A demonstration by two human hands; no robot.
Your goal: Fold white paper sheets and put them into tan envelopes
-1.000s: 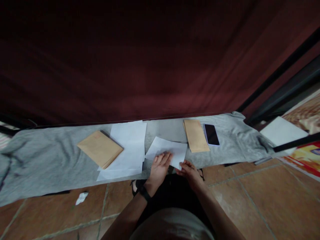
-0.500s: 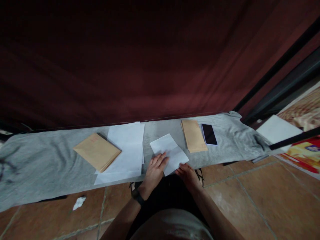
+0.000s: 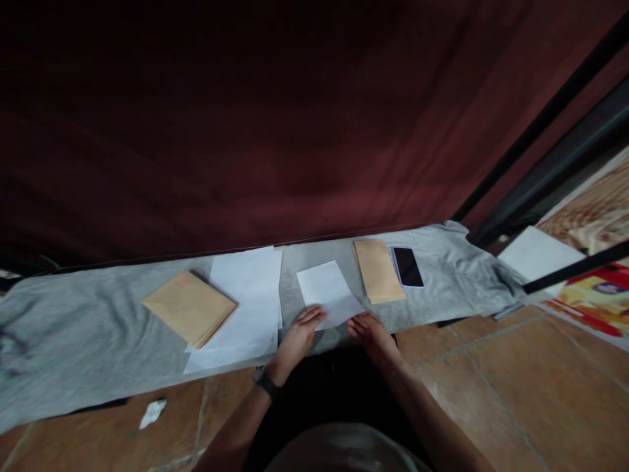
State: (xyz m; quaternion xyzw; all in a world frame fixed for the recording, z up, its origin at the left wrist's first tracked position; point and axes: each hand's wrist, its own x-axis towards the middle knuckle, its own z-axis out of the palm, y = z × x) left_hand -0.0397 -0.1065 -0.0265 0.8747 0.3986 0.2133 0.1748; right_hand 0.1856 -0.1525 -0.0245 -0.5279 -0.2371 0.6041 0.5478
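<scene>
At ten o'clock from you, a brown envelope stack (image 3: 189,308) overlaps white paper sheets (image 3: 253,311) at eleven. Your left hand (image 3: 298,337) touches the smaller white sheet (image 3: 328,290), at twelve, on its seven-o'clock edge; your right hand (image 3: 372,333), its four-o'clock corner; whether either grips, I cannot tell. Thinner brown envelopes (image 3: 379,272) and a smartphone (image 3: 408,267) lie at one.
</scene>
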